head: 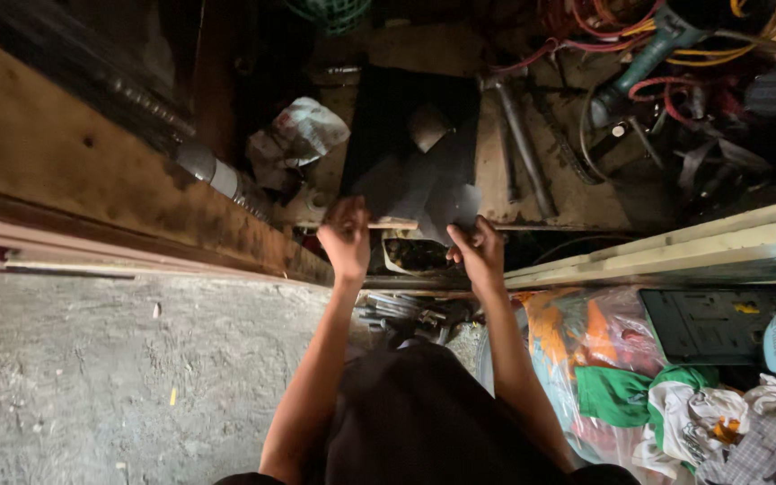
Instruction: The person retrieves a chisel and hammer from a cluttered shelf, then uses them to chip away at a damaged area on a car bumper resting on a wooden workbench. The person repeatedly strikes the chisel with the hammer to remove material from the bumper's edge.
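Note:
My left hand (347, 237) and my right hand (478, 251) both reach forward to the near edge of a stack of dark sheets (410, 153) lying on a low wooden platform (541, 180). The left hand grips the near left corner of the stack, fingers curled over it. The right hand pinches the near right corner of a grey sheet (451, 208). A small rounded grey object (428, 126) rests on top of the sheets. Below the edge, between my hands, sits a white container (410, 256) with dark contents.
A teal power drill (644, 58) and tangled red and yellow cables lie at the top right. A metal bar (523, 144) lies beside the sheets. A crumpled plastic bag (303, 130) sits left. Wooden boards (92, 171) run left; a pale beam (675, 251) and a bag of clothes (639, 386) are right.

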